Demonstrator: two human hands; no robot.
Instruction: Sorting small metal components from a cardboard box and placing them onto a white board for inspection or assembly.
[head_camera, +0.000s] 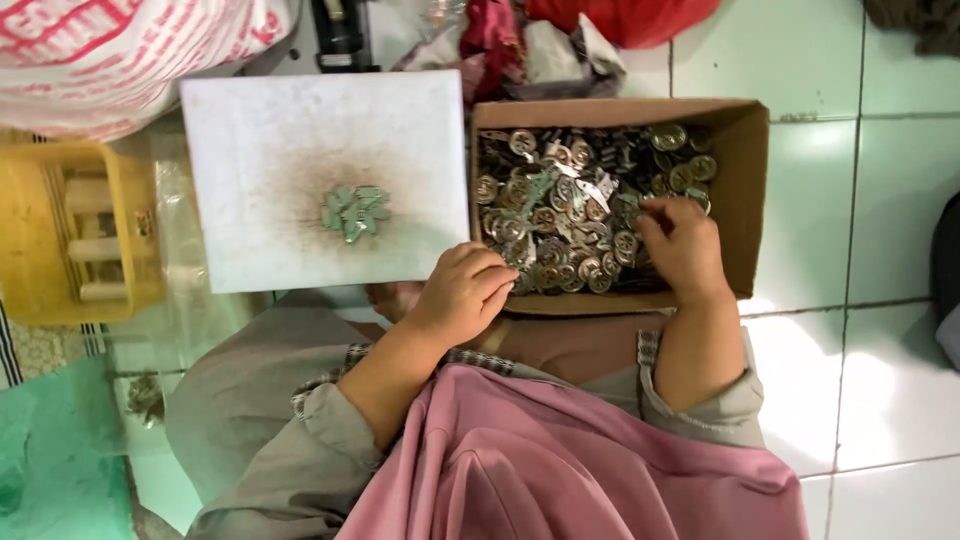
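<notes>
On the white tiled floor (860, 200) sat a cardboard box (745, 200) of metal parts (560, 215), centre frame; the right hand (683, 245) pinched among them, the left hand (465, 292) curled loosely at its lower edge.

White tiled floor (850, 200) carrying a cardboard box (745, 180) under both hands, a white board (270, 130) just beside the left hand, a yellow crate (40, 240) beyond.

Both forearms reach forward, bare from pushed-up sleeves. The left hand (462, 292) is curled loosely, fingers bent under, just at the near left corner of the box (748, 200). The right hand (682, 245) lies inside it, fingertips pressed down, palm hidden.
</notes>
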